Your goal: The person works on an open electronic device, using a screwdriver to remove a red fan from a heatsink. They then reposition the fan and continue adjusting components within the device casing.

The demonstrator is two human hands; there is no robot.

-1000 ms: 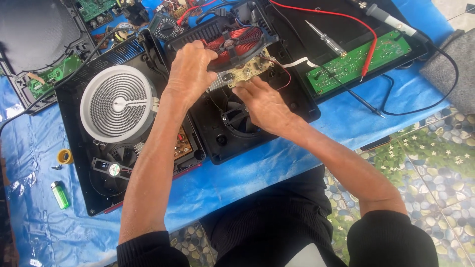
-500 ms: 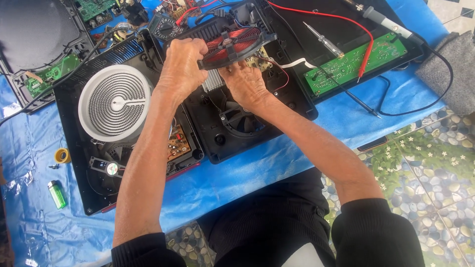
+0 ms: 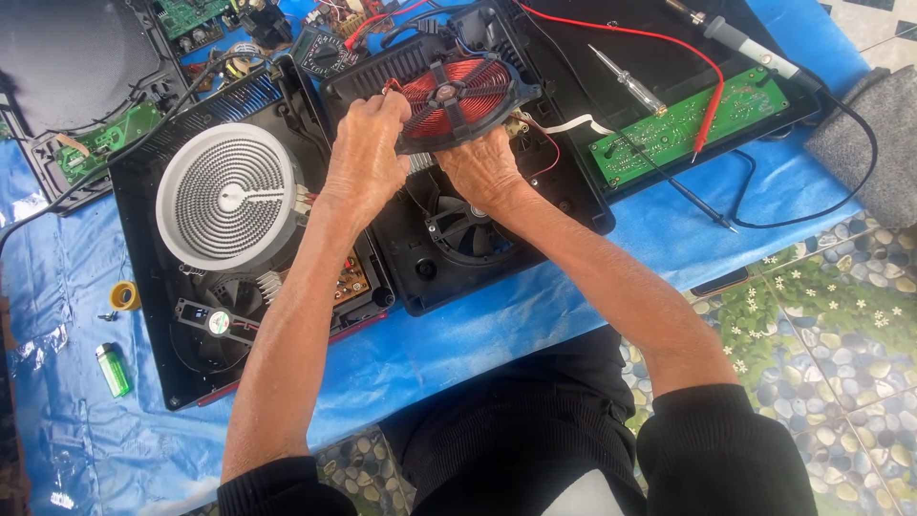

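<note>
**Inspector:** Raised since the earlier frames: the red coil disc, which lay low under both hands a second ago, now stands tilted, its copper windings fully exposed, above the far part of the open black cooker shell.

**Clerk:** State of the hands?

**Inspector:** The left hand is closed on the disc's left rim, fingers curled over the edge. The right hand supports the disc from beneath at its near edge; its fingers are hidden behind the disc, so how far they are closed I cannot tell.

**Clerk:** What lies under the disc?

**Inspector:** A black fan set in the shell, just near of the right hand. Thin red and white wires run from the disc's right side.

**Clerk:** Surroundings?

**Inspector:** Left of the shell, a second opened cooker carrying a round white heating plate. Right and far, a green circuit board, a screwdriver and red and black probe leads. All rest on a blue sheet spread over a pebble-pattern floor. At near left on the sheet, a green lighter and a small yellow tape roll, well apart from the hands.
</note>
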